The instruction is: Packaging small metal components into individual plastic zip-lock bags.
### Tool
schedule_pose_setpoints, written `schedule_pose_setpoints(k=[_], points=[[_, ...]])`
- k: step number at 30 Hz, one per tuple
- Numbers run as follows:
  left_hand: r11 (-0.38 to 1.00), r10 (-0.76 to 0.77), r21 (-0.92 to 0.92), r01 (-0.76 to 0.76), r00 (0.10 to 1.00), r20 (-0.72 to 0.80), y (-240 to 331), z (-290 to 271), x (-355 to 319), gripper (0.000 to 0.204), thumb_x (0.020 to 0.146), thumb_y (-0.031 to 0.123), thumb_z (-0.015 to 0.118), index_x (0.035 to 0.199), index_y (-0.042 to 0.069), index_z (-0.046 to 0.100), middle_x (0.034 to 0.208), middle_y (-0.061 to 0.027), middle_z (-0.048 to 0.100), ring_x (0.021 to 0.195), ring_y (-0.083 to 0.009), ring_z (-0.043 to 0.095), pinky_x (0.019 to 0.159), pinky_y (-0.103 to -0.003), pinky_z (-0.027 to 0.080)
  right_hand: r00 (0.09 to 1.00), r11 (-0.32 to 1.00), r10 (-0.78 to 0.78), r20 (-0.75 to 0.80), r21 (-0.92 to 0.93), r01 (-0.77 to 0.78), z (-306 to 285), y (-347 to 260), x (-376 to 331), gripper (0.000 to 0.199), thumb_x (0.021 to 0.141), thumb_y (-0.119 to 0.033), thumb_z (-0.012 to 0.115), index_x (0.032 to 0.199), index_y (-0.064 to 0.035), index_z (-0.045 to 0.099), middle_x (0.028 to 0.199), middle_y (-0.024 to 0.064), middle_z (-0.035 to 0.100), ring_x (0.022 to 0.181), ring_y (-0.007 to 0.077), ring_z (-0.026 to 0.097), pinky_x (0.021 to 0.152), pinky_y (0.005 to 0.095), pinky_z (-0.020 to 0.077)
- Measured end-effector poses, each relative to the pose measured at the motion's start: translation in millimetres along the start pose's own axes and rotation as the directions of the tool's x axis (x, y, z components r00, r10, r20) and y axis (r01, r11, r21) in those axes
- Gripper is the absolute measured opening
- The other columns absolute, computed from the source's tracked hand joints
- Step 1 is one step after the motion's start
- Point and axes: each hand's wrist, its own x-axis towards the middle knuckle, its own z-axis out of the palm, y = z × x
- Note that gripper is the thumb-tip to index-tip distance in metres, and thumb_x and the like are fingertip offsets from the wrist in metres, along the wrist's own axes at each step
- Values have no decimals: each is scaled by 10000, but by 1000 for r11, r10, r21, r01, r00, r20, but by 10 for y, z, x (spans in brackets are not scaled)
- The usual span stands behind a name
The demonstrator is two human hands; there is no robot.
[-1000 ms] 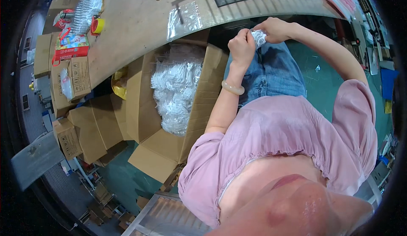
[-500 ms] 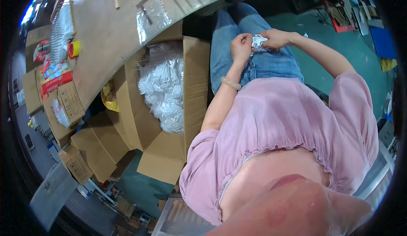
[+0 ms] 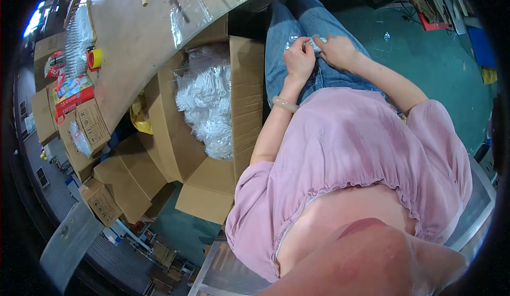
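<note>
Over my lap, both hands are closed on a small clear plastic bag [image 3: 290, 41] with something white in it. My left hand [image 3: 300, 61], with a pale bangle [image 3: 286, 104] on its wrist, pinches the bag's left part. My right hand [image 3: 340, 51] has its fingertips on the white part, close to the left fingers. Most of the bag is hidden by the fingers. To the left stands an open cardboard box [image 3: 247, 91], holding a heap of white pieces in clear plastic bags [image 3: 208, 102].
A worktable [image 3: 125, 35] curves along the upper left, with a flat clear bag [image 3: 191, 17] near its edge. Yellow tape [image 3: 94, 58], a red carton [image 3: 73, 95] and smaller cardboard boxes [image 3: 92, 127] are at the far left. A scrap of clear plastic [image 3: 387, 35] lies on the green floor.
My hands have shifted slightly on my lap. The white bundle that stuck out between them is now mostly covered by fingers, and clear plastic shows beyond my left hand. The view has shifted a little.
</note>
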Motion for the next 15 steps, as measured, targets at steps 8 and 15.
schedule_pose_setpoints(k=[8,15], points=[[992,98,83,-95,994,-38,0,-12,-4,136,803,151,610,860,61,694,642,-146,644,570,-291,641,540,-370,498,976,977,-160,-150,120,178,-20,144,5,479,830,-192,555,1284,-79,450,934,222,583,734,388,617,651,451,504],[969,212,143,-202,976,-57,39,45,40,148,813,155,609,888,55,690,652,-148,648,573,-287,642,546,-366,498,999,984,-50,-16,171,52,88,46,218,378,804,-193,580,1151,-47,542,849,214,640,768,383,634,681,463,512]])
